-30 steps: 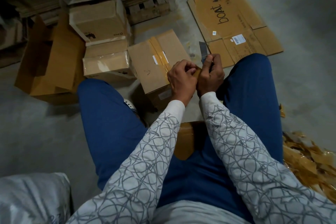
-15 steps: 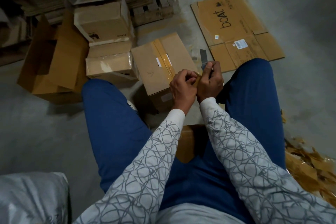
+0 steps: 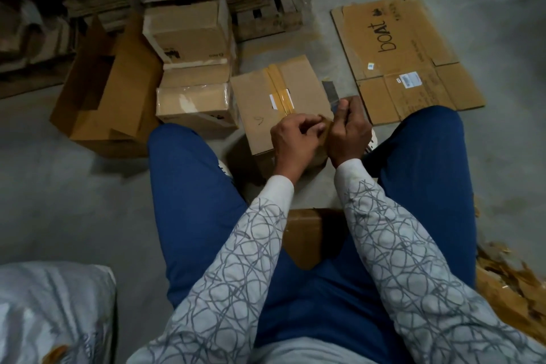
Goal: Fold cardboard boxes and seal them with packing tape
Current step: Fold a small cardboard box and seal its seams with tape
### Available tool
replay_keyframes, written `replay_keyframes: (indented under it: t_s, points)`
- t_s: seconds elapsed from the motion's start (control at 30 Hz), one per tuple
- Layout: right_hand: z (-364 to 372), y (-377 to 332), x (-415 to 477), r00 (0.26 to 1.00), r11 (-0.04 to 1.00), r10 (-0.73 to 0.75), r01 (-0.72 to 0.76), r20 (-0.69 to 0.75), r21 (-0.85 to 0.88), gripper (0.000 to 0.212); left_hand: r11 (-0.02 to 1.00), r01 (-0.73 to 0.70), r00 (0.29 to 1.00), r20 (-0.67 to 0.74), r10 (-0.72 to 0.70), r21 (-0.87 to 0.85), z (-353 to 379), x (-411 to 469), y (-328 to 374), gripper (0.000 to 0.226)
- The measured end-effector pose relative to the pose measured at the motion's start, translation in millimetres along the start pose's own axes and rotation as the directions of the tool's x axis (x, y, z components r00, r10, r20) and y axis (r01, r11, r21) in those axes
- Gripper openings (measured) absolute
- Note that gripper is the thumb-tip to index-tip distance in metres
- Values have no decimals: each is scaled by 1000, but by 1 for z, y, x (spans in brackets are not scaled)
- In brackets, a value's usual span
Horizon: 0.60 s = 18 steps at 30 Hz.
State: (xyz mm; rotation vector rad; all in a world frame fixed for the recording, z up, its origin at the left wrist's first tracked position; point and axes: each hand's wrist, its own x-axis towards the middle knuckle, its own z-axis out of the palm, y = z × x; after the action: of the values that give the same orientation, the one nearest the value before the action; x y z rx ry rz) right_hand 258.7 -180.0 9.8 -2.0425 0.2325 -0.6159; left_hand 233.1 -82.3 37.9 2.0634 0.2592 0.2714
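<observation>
Brown box [image 3: 298,83], tan tape [image 3: 280,89] along seam, left grip [image 3: 291,139] pinching tape end [image 3: 325,126], right grip [image 3: 350,131] clutching grey blade [image 3: 330,91].

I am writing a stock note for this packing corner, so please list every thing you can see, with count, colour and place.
taped box: one, brown, floor before the hands
stacked boxes: two, brown, left of the taped box
open box: one, brown, far left
flat cardboard: one, brown, printed "boat", floor at right
low box: one, brown, between the legs
cardboard scraps: many, brown, right edge
sack: one, grey-white, bottom left
tape: one piece, brown, between the hands
grey blade: one, above right hand
left hand: pinches the tape
right hand: grips the grey blade
</observation>
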Motion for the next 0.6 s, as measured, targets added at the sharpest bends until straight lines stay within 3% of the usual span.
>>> replay_keyframes:
  t_s: [0.07,0.23,0.4,0.6]
  points:
    - [0,2,3,1000,999,-8,8,4,38,26,996,79,996,44,-78,-35,-5,4,1,15]
    - [1,7,5,999,990,40,-38,-10,133,25,996,89,995,33,-89,4,-9,0,5,16]
    - [-1,6,5,999,983,42,-40,-7,179,24,996,62,994,85,-68,65,-7,1,13,16]
    - [-3,10,6,988,968,148,-135,-47,211,26,988,-52,998,32,48,147,9,-13,20,15]
